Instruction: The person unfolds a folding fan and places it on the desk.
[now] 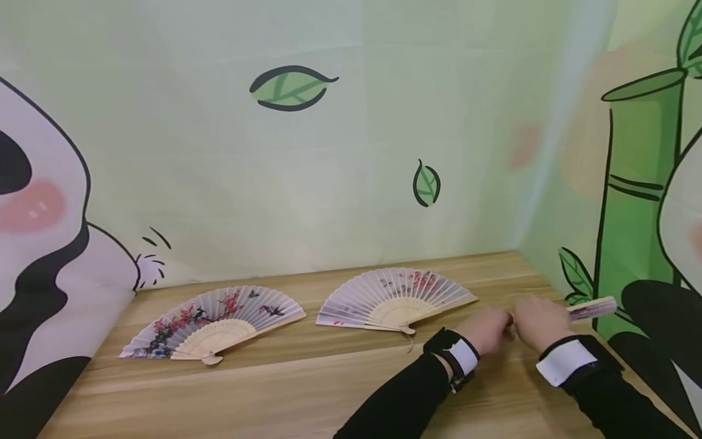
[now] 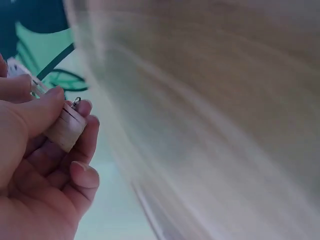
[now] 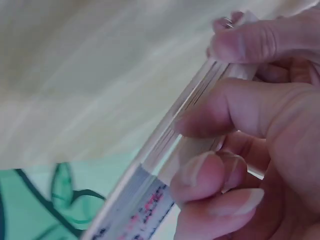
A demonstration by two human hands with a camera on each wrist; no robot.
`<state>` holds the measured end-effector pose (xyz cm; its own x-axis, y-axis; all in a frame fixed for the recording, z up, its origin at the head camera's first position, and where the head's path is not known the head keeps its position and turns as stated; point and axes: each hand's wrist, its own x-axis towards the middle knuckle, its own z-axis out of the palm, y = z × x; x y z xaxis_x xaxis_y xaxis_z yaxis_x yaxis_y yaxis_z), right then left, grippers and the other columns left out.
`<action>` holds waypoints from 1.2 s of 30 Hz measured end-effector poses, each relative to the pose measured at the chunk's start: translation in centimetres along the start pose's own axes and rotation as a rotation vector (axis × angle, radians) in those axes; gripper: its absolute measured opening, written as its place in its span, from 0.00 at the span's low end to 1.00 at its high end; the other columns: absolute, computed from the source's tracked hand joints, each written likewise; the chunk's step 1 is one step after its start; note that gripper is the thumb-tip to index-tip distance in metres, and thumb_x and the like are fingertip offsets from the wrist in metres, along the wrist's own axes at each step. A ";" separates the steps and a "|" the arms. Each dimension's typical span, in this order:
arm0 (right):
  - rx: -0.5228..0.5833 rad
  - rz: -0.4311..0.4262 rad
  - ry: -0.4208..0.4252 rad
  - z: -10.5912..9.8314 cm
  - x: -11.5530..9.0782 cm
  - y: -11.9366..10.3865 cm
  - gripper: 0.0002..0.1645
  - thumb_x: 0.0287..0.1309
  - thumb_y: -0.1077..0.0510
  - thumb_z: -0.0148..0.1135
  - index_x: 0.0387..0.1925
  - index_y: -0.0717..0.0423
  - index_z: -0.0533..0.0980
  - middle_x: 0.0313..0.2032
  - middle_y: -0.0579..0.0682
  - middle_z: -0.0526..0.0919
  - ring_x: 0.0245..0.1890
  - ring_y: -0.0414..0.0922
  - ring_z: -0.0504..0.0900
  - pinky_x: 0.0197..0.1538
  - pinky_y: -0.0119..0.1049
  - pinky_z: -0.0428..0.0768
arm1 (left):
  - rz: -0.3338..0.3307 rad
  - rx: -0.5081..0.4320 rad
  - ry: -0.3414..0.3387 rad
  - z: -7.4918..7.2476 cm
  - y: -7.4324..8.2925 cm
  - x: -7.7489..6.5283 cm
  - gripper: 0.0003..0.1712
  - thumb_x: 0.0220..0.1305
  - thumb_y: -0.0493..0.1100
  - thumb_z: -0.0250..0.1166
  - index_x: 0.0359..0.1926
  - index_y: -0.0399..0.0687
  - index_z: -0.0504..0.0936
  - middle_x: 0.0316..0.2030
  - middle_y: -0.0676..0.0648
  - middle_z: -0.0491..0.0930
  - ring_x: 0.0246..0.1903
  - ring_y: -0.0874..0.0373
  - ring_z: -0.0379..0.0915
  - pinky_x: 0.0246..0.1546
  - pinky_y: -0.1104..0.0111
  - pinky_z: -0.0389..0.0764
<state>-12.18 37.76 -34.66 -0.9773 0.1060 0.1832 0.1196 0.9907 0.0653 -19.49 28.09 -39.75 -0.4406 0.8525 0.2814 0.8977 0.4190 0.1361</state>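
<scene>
well, the biggest thing is the printed wall, pale green, with leaves at twelve and a stalk of bamboo at two o'clock. below it the wooden counter spans eight to four o'clock. on the counter lie two spread fans, apart from each other: the blossom fan, red and dark patterned, at eight o'clock, and the pale fan at five. the folded fan is held between three and four o'clock, its far tip pointing to three, thin gaps showing between its ribs. the left hand is curled in, thumb and fingers pinching the folded fan's handle end; the right hand, just beside it, pinches the ribs further along. each wrist has a black-and-white strap. from the pale fan's handle a thin cord trails toward six o'clock. smallest is the metal ring at the folded fan's handle end.
</scene>
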 end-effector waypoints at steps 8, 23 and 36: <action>-0.018 -0.088 0.083 -1.1 0.4 -5.5 0.09 0.52 0.68 0.67 0.22 0.58 0.76 0.22 0.57 0.80 0.21 0.55 0.80 0.18 0.52 0.76 | -0.075 -0.186 0.021 -3.0 -2.8 -4.4 0.11 0.68 0.46 0.62 0.27 0.53 0.81 0.20 0.60 0.73 0.20 0.70 0.67 0.22 0.81 0.67; 0.432 -0.057 0.111 -7.9 -1.2 -16.6 0.09 0.65 0.58 0.53 0.33 0.57 0.77 0.17 0.48 0.71 0.14 0.45 0.69 0.14 0.37 0.63 | -0.362 -0.812 0.229 -8.6 -9.6 -14.2 0.09 0.67 0.41 0.63 0.30 0.43 0.84 0.20 0.58 0.78 0.18 0.69 0.69 0.18 0.76 0.66; 1.220 -0.011 -0.122 -4.5 2.4 -21.1 0.23 0.76 0.49 0.42 0.48 0.65 0.74 0.21 0.49 0.71 0.11 0.40 0.69 0.14 0.33 0.67 | -0.488 -1.169 0.396 -13.1 -12.6 -21.3 0.14 0.67 0.46 0.64 0.40 0.37 0.84 0.27 0.53 0.78 0.25 0.64 0.70 0.24 0.74 0.68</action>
<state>-16.31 16.69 -31.14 -0.9951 0.0392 0.0913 -0.0668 0.4157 -0.9071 -21.40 0.58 -34.97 -0.8649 0.4606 0.1997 0.2097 -0.0299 0.9773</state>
